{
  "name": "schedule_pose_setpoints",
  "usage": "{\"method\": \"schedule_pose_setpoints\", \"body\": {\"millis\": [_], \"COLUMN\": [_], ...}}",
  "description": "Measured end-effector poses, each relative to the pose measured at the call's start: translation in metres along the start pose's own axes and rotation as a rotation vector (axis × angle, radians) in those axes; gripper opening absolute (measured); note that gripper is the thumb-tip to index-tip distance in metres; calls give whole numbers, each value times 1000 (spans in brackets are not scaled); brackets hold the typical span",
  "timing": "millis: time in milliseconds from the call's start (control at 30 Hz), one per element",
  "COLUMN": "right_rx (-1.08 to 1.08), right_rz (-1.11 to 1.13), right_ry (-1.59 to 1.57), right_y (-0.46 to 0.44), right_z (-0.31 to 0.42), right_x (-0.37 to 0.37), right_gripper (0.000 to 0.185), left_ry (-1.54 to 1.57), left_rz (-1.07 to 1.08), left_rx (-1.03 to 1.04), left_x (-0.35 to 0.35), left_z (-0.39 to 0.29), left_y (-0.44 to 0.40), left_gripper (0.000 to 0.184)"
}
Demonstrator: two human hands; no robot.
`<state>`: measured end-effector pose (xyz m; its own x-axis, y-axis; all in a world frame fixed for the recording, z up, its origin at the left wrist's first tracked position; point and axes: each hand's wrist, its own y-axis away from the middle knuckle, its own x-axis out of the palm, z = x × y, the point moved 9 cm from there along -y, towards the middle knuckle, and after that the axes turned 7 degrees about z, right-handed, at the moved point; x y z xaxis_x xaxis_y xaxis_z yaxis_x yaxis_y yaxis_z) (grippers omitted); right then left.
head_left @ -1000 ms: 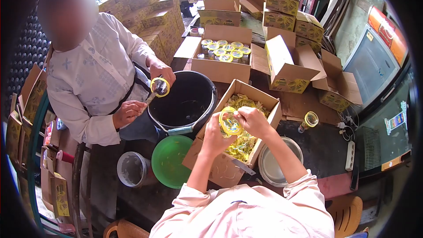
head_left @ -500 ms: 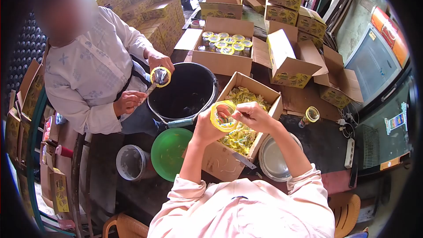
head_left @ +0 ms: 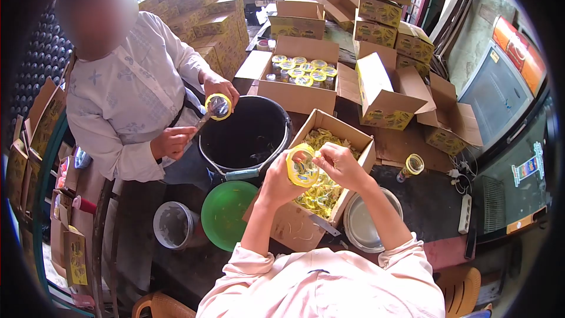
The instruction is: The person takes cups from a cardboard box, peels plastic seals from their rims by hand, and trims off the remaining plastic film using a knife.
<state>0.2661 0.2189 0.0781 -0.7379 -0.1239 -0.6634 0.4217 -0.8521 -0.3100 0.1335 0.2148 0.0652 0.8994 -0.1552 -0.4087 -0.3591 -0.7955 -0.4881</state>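
Note:
My left hand [head_left: 278, 184] is wrapped round a clear plastic jar [head_left: 302, 168] with a yellow rim, tilted so its round end faces me. Beside the rim, my right hand [head_left: 340, 166] has its fingers pinched together; what they hold, if anything, is too small to make out. Both hands are over an open cardboard box [head_left: 368, 159] filled with crumpled yellow wrappers [head_left: 321, 203]. A flat metal strip [head_left: 325, 225] lies on the box's near edge. To the right of the box sits a round metal-rimmed bowl [head_left: 360, 221].
Opposite, a person [head_left: 126, 94] holds a yellow-rimmed jar [head_left: 219, 107] and a blade-like tool over a black bucket [head_left: 247, 135]. A green basin [head_left: 226, 215] and grey bucket [head_left: 173, 225] stand left. A carton of jars [head_left: 297, 94] is behind; another jar [head_left: 412, 166] stands right.
My view has shifted slightly. The jar in my left hand has turned a little, and my right hand stays pinched beside its rim. The person opposite keeps the jar and tool.

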Motion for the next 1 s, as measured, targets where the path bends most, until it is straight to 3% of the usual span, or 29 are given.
{"method": "schedule_pose_setpoints", "body": {"millis": [33,167,267,300,400,500,600,733,933,1000], "right_rx": [80,38,-42,-60,-60,17,-64,-171,-195,-195], "right_rz": [1,-128,-189,-215,-217,-53,5,77,213,243], "right_ry": [24,113,154,115,72,285,401,355,5,-78], "right_y": [0,-3,-2,-2,-4,-11,-15,-14,-2,0], "right_z": [1,15,17,19,17,17,21,15,29,37], "right_x": [-1,-7,-5,-5,-1,1,0,11,11,9], "right_gripper": [22,13,10,8,16,26,33,27,19,23], "left_ry": [-39,-224,17,98,56,73,36,-2,98,252], "left_rz": [44,-12,27,5,95,90,39,89,368,481], "left_rx": [-10,85,-69,-123,60,-37,-30,-78,17,-64], "left_x": [5,3,3,-1,1,-1,1,6,5,8], "left_z": [2,-8,2,0,-4,-6,-12,-9,-18,-20], "left_y": [1,4,2,0,-6,-7,-7,-7,-5,-5], "left_gripper": [61,62,63,55,44,38,38,39,47,48]}}
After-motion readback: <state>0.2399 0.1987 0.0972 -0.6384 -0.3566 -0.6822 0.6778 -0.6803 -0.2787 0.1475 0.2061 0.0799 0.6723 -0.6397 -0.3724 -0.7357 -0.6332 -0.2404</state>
